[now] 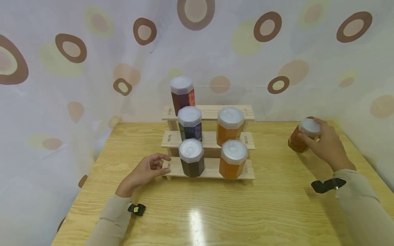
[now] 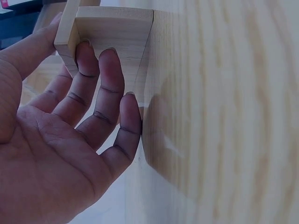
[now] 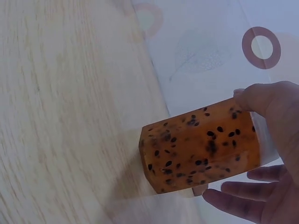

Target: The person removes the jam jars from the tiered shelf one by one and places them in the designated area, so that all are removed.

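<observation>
My right hand (image 1: 330, 147) grips a clear jar (image 3: 201, 149) of orange filling with dark seeds by its pale lid. The jar leans over the right side of the table, its base close to the surface. At the lowest step's left end, my left hand (image 1: 147, 172) holds the three-step wooden rack (image 2: 114, 23), thumb and fingers bent around the board's end. On the top step, a dark red jar (image 1: 181, 97) stands at left. The middle step bears a dark jar (image 1: 189, 126) and an orange jar (image 1: 229, 131); below stand a dark jar (image 1: 192, 164) and an orange jar (image 1: 232, 167).
The rack stands on a wood-grain table (image 1: 172, 212). A pale curtain (image 1: 197, 51) with brown and yellow rings hangs behind the table and along its sides. Dark cameras are strapped to both wrists, over beige sleeves.
</observation>
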Demonstrator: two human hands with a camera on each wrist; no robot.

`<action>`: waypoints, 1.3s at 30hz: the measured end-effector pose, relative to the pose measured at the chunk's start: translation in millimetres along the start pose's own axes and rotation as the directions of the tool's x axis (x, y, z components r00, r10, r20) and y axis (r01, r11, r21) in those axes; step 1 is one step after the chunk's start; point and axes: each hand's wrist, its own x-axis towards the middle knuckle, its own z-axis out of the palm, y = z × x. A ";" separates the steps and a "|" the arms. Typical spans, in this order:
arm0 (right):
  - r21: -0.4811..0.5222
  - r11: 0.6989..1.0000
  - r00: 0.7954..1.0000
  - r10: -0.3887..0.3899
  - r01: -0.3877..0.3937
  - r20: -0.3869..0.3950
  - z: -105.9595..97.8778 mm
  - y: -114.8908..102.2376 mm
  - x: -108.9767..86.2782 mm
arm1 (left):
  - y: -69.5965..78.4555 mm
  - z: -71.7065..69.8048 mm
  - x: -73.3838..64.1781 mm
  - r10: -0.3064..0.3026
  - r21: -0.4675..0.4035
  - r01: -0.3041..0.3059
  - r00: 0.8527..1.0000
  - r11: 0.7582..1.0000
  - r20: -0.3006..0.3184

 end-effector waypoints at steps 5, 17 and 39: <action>0.005 1.000 1.000 0.020 -0.020 -0.014 -7.5 -5.7 -0.4 | 1.6 -0.1 0.2 0.013 0.014 -0.013 1.000 1.000 -0.002; -0.044 0.999 0.989 0.006 -0.012 -0.145 -25.7 -38.6 4.0 | 0.3 -0.6 -0.4 0.022 0.012 -0.022 1.000 1.000 0.003; -0.021 0.983 0.978 -0.182 0.181 -0.102 -37.7 -107.7 29.7 | 2.6 0.6 -1.3 0.001 0.010 -0.001 1.000 1.000 -0.002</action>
